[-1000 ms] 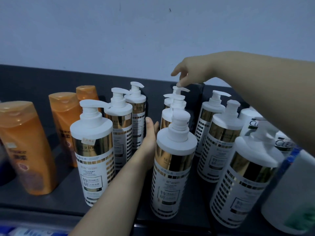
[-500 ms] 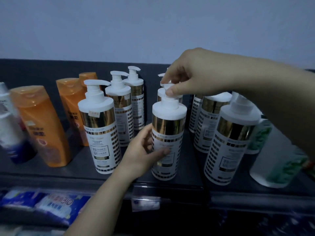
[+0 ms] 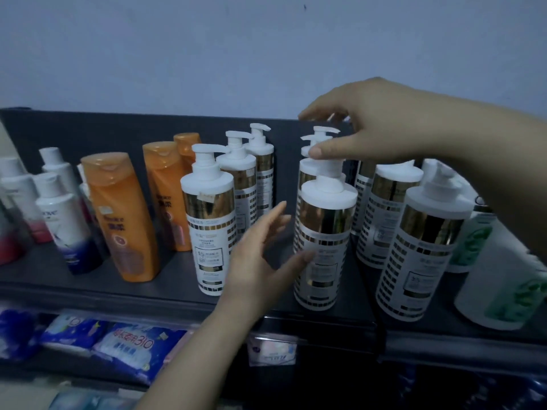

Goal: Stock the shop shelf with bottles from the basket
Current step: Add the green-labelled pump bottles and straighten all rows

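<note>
**Colleague:** What can't you make out on your feed?

**Operator:** Nearest me, under the front lip of the dark shop shelf (image 3: 177, 288), the blue plastic packs (image 3: 127, 344) are dim and smeared, and I can read little of their print. My left forearm (image 3: 183, 365) leaves by the bottom edge and my right forearm (image 3: 488, 149) by the right edge. Higher up, my right hand (image 3: 370, 128) covers the pump head of the front white pump bottle with the gold band (image 3: 324, 247). I cannot tell whether that hand pinches the head or only hangs over it.

**Colleague:** Where is the bottle against your hands?

**Operator:** It stands upright near the shelf's front edge, between the two. My left hand (image 3: 260, 261) is low on its left side, fingers spread and straight. The thumb tip is at the label's left edge, and the other fingers are clear of it. The right hand is over the top, thumb lying across in front of the pump neck and fingers arched above.

**Colleague:** And around it?

**Operator:** There is a left row of matching pump bottles (image 3: 210, 232) just beside it and a right row of matching pump bottles (image 3: 420, 261) on the other side. More stand behind it, partly hidden by my right hand. Further left are tall orange flip-cap bottles (image 3: 124, 217), then small white bottles with dark blue bases (image 3: 62, 220). Far right is a blurred white bottle with a green pattern (image 3: 503, 276). Behind everything is the pale grey-blue wall (image 3: 207, 54).
</note>
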Motion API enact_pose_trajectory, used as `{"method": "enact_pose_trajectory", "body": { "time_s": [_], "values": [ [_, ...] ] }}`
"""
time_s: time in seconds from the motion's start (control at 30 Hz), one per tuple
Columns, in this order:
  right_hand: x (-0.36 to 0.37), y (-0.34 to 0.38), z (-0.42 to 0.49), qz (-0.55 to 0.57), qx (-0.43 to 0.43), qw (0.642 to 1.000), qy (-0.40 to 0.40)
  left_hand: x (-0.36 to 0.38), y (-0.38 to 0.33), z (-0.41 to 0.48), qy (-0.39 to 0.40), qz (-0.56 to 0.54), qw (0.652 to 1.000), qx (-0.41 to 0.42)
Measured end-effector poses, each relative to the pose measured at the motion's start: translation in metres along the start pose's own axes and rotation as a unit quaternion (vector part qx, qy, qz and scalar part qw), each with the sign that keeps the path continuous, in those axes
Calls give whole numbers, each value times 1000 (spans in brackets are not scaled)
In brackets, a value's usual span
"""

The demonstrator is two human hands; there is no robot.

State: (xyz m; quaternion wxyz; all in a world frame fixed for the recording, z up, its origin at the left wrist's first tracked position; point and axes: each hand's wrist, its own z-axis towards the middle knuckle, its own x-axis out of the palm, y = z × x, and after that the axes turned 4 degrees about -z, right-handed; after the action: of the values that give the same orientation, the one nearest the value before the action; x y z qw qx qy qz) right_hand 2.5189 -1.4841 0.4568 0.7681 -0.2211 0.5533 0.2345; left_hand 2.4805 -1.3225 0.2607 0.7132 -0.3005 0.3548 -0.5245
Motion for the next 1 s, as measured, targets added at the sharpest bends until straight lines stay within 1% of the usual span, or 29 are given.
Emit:
{"method": "enact_pose_trajectory", "body": {
  "time_s": [0.03, 0.07, 0.1, 0.13, 0.17, 0.2, 0.23, 0.3, 0.37, 0.43, 0.5, 0.57, 0.77, 0.9, 0.97, 1.0],
  "values": [
    [-2, 10, 3, 16, -10, 1000, -19, -13, -3, -3, -71, 24, 995, 65],
    [-1, 21, 8, 29, -23, 999, -30, -28, -1, -5, -139, 55, 980, 131],
    [0, 32, 14, 35, -36, 998, -34, -43, 3, -6, -195, 87, 961, 176],
    [3, 44, 22, 35, -49, 998, -32, -57, 9, -6, -233, 113, 948, 185],
    [6, 56, 31, 32, -59, 997, -26, -70, 14, -5, -252, 128, 947, 155],
    [10, 67, 39, 26, -68, 997, -17, -80, 19, -4, -243, 126, 957, 98],
    [15, 77, 48, 16, -75, 997, -9, -88, 24, -3, -211, 111, 971, 32],
    [23, 93, 63, 0, -80, 997, 2, -102, 37, -1, -107, 56, 990, -70],
    [31, 103, 76, -7, -77, 997, 9, -112, 50, 2, -8, 47, 991, -121],
    [37, 108, 85, -10, -69, 998, 12, -118, 60, 3, 51, 60, 985, -152],
    [40, 108, 89, -6, -57, 998, 3, -119, 62, 4, 77, 66, 982, -159],
    [40, 106, 90, 4, -50, 999, -6, -118, 63, 5, 87, 56, 983, -155],
    [39, 95, 84, 26, -45, 998, -16, -108, 66, 4, 96, -6, 983, -154],
    [34, 88, 84, 28, -39, 999, 4, -107, 65, 4, 107, -19, 982, -155],
    [23, 81, 86, 53, -26, 998, 3, -114, 62, 7, 128, -39, 979, -156],
    [17, 76, 89, 66, -14, 998, -4, -118, 61, 9, 121, -52, 979, -154]
  ]
}}
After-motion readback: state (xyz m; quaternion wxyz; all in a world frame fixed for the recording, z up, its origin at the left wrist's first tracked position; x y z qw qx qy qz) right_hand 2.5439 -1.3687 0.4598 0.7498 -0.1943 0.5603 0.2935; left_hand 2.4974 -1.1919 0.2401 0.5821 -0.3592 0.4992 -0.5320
